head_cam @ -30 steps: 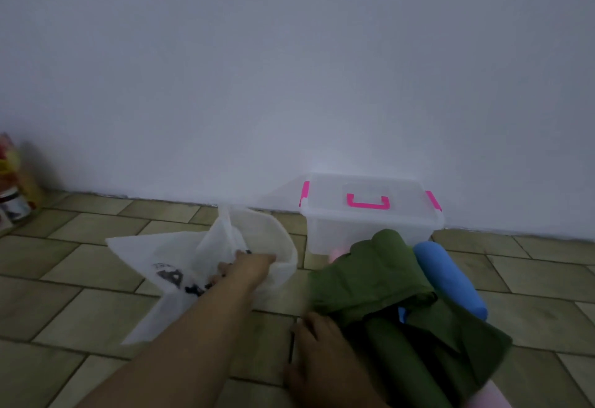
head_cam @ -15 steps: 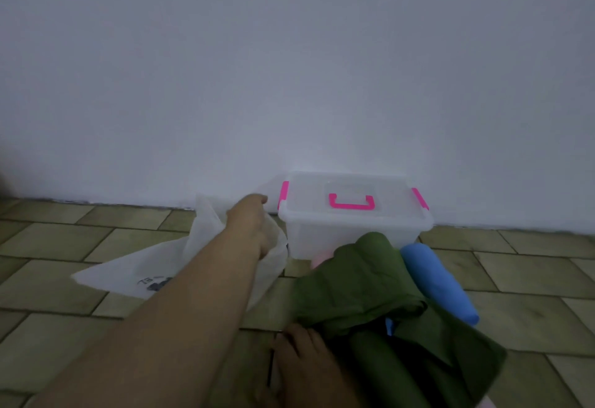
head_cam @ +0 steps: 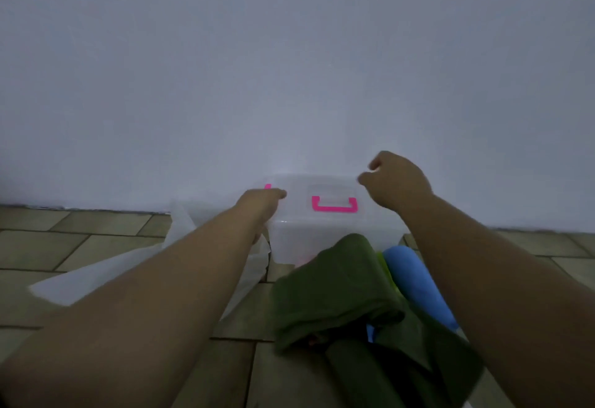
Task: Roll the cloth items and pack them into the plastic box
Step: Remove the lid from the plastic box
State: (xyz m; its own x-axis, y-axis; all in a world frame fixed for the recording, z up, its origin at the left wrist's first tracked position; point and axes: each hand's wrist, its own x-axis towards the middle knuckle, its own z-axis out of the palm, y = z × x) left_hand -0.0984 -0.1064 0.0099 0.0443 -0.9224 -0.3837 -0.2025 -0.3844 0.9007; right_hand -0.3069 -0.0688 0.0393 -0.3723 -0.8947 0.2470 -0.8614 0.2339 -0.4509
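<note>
The clear plastic box (head_cam: 299, 240) with a pink handle (head_cam: 335, 206) stands shut against the wall. My left hand (head_cam: 260, 204) lies on the lid's left edge, just under the pink left latch (head_cam: 267, 186), fingers over the rim. My right hand (head_cam: 397, 183) hovers at the lid's right end with fingers loosely curled and nothing in them; it hides the right latch. In front of the box lies a crumpled dark green cloth (head_cam: 335, 288), with a rolled blue cloth (head_cam: 418, 282) to its right and a sliver of yellow-green cloth between them.
A white plastic bag (head_cam: 106, 272) lies spread on the tiled floor (head_cam: 48, 243) to the left of the box, partly under my left forearm. The plain wall (head_cam: 289, 69) stands directly behind the box.
My left hand let go of the white bag and moved right onto the box's left edge. My right hand rose from the green cloth to the lid's right end.
</note>
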